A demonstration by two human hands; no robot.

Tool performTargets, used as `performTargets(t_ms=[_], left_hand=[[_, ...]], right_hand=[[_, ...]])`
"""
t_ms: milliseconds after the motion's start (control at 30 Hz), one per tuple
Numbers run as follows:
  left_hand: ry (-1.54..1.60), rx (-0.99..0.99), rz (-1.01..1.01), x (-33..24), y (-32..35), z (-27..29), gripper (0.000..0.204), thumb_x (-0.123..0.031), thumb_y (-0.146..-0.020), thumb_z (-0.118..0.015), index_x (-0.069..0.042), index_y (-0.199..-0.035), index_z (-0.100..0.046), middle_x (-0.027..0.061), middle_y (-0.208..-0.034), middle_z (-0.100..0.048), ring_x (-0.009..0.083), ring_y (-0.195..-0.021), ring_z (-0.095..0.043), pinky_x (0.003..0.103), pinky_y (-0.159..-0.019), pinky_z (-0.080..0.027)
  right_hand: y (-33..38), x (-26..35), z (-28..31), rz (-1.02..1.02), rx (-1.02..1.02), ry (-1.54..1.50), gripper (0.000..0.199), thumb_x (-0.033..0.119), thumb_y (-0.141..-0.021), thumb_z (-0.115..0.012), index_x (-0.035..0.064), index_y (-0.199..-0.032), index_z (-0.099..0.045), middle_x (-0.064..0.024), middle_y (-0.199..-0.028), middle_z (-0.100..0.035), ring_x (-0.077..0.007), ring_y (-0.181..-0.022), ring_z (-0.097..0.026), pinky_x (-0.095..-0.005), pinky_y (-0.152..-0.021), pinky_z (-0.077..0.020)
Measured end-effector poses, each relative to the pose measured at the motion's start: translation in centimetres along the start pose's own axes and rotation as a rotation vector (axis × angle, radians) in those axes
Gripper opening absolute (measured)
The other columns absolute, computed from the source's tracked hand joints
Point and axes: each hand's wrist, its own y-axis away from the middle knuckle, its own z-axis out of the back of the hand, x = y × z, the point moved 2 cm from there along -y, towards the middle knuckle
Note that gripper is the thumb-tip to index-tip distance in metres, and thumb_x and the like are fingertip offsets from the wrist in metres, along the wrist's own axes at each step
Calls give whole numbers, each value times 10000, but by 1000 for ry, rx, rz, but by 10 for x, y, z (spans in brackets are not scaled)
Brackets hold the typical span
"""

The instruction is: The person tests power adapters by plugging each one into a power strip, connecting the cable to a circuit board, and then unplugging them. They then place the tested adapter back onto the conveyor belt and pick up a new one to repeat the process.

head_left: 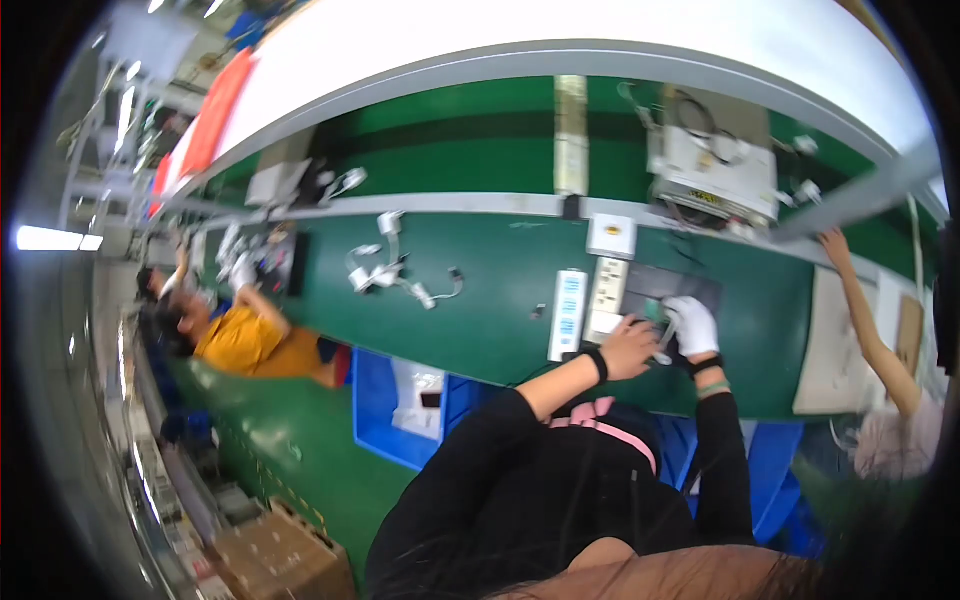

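1. The left hand (630,347), bare with a black wristband, reaches over the near edge of the bench (465,330); its fingers are bent and close together, but blur hides whether they pinch anything
2. The right hand (694,326), in a white glove, curls in from the other side; its fingertips are too unclear to tell pinching from resting
3. Between the hands lies a small white piece (662,358), with a small green piece (653,310) just beyond, near the glove; the step looks like close two-handed handling, and the next move would seem to call for steady, light fingertip control
4. Left of them stand a white power strip (568,315) and a cream power strip (609,283)
5. Behind, a dark mat (690,286) and a white box (612,237)
6. Farther left, white adapters with cables (378,276)
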Motion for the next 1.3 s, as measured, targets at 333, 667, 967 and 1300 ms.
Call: performTargets(t_ms=[333,667,967,1300], left_hand=[[455,-648,732,158,129,124,158,-146,-822,-548,-80,-938,-632,119,-948,-622,290,-928,-574,371,-834,-454],[-579,-382,1197,359,279,220,208,-219,-861,-440,-108,-989,-560,178,-987,-593,345,-903,-581,448,-739,-479],[-217,-190,1589,459,274,212,428,-334,-704,-668,-36,-1007,-621,165,-982,-637,342,-943,-592,423,-827,-464],[1069,-891,928,287,266,229,374,-158,-807,-543,-108,-1177,-512,152,-969,-621,154,-605,-552,268,-466,-445]], right_hand=[[-2,-9,-8,-197,131,98,263,111,-750,-613,129,-1011,-639,-136,-846,-614,-303,-801,-593,-395,-723,-468],[70,-8,-3,-563,-137,-279,492,17,-755,-614,79,-1230,-504,-126,-1019,-619,-215,-817,-613,-302,-752,-484],[58,28,31,-685,-100,-85,386,79,-757,-611,57,-1139,-557,-126,-1004,-627,-249,-806,-622,-324,-730,-487],[57,50,52,-445,-174,-138,318,125,-761,-627,64,-1071,-594,-137,-954,-624,-277,-821,-614,-340,-723,-486]])
